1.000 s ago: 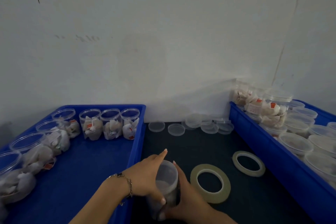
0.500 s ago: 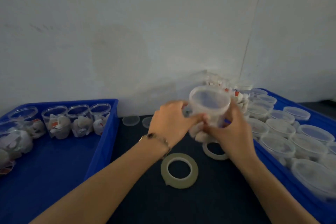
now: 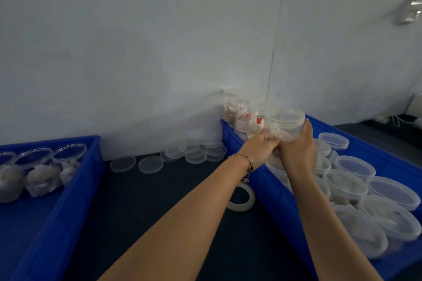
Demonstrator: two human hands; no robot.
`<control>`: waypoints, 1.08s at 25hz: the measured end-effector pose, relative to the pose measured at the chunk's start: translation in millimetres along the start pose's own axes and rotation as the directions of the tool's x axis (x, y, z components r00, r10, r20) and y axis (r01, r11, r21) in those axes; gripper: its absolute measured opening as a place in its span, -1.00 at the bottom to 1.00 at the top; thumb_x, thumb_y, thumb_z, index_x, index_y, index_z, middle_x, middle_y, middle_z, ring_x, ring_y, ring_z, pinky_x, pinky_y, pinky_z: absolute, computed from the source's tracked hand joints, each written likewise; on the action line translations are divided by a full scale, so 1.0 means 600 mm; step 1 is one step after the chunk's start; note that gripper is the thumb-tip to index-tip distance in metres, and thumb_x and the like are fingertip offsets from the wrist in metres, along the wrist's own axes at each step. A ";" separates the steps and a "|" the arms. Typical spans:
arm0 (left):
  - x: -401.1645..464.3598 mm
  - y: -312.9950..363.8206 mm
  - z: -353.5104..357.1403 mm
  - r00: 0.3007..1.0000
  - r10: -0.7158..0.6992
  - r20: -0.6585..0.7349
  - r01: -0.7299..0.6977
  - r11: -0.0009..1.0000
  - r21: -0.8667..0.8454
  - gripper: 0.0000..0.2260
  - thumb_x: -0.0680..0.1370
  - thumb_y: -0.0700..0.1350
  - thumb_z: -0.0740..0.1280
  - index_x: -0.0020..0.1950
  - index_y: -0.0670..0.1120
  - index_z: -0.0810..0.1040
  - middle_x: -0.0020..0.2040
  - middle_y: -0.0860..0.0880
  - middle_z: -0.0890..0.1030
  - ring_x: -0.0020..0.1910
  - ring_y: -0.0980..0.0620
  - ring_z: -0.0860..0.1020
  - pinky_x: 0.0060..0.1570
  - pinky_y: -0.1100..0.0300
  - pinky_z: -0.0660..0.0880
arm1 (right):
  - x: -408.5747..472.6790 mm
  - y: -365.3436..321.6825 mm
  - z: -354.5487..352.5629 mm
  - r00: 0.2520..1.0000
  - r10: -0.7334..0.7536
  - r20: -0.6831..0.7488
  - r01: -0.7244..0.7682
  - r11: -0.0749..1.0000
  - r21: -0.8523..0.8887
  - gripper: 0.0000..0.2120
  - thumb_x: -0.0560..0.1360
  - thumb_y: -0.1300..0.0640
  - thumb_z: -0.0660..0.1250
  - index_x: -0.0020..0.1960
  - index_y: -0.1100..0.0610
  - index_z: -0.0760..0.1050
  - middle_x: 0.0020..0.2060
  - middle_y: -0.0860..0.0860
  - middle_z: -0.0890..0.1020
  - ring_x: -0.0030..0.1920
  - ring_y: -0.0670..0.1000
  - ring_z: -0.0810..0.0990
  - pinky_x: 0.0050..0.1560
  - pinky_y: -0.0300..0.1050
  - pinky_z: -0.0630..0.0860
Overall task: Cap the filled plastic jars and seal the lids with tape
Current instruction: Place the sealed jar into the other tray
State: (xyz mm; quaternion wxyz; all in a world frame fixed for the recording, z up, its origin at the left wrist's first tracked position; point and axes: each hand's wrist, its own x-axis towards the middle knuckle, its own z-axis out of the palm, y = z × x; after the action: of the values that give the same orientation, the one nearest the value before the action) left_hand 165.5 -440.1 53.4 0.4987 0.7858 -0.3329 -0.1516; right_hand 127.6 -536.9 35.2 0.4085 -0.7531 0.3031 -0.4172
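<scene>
Carried rightward since a moment ago, the capped jar (image 3: 285,124) sits gripped between my left hand (image 3: 260,148) and right hand (image 3: 299,150) over the right tray (image 3: 269,189); open jars (image 3: 52,166) remain uncapped.

- The jar (image 3: 288,126) held by both hands is clear, smooth plastic with a cloudy, translucent lid.
- The loose lids (image 3: 151,164) on the worktop (image 3: 141,207) are thin, frosted plastic.
- Both trays, left (image 3: 68,203) and right (image 3: 271,191), are smooth blue plastic with a slight sheen.
- The worktop looks dark and matt.
- The tape roll (image 3: 243,198) is pale and glossy.
- The bracelet (image 3: 247,162) is shiny metal chain.
- The wall (image 3: 159,52) is matt white.
</scene>
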 end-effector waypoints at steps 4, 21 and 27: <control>0.023 -0.021 0.022 0.996 -0.027 0.081 0.025 1.000 0.018 -0.52 0.63 0.07 0.11 0.51 -0.03 0.15 0.37 -0.08 0.39 0.37 -0.05 0.33 0.16 0.21 0.18 | 0.013 0.036 0.017 1.000 0.001 0.007 -0.002 0.997 0.080 -0.47 0.52 0.04 0.32 0.42 0.07 0.23 0.26 0.08 0.49 0.22 0.14 0.49 0.12 0.01 0.43; -0.336 -0.164 -0.327 0.925 -0.093 -0.369 0.242 0.892 0.382 -0.48 0.60 0.13 0.14 0.51 -0.05 0.20 0.49 0.00 0.27 0.43 0.07 0.27 0.37 0.26 0.19 | -0.279 -0.133 0.171 0.702 -0.356 0.616 0.241 0.934 0.264 -0.29 0.53 0.13 0.32 0.55 0.01 0.01 0.51 -0.07 0.17 0.48 -0.05 0.16 0.29 -0.25 0.16; -0.599 -0.216 -0.444 0.764 -0.306 -0.568 0.588 0.693 0.417 -0.35 0.53 0.26 0.16 0.53 0.02 0.08 0.53 0.04 0.15 0.45 0.09 0.20 0.38 0.26 0.19 | -0.467 -0.218 0.226 0.261 -0.357 0.897 0.068 0.934 0.352 -0.26 0.52 0.08 0.35 0.54 -0.04 0.00 0.47 -0.14 0.24 0.40 -0.16 0.26 0.16 -0.38 0.28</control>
State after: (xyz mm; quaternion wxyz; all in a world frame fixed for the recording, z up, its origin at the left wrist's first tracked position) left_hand 102.6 20.5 27.0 0.2472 0.9683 -0.0274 0.0244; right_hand 130.4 -201.1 -1.0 0.5353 -0.8295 -0.1570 0.0264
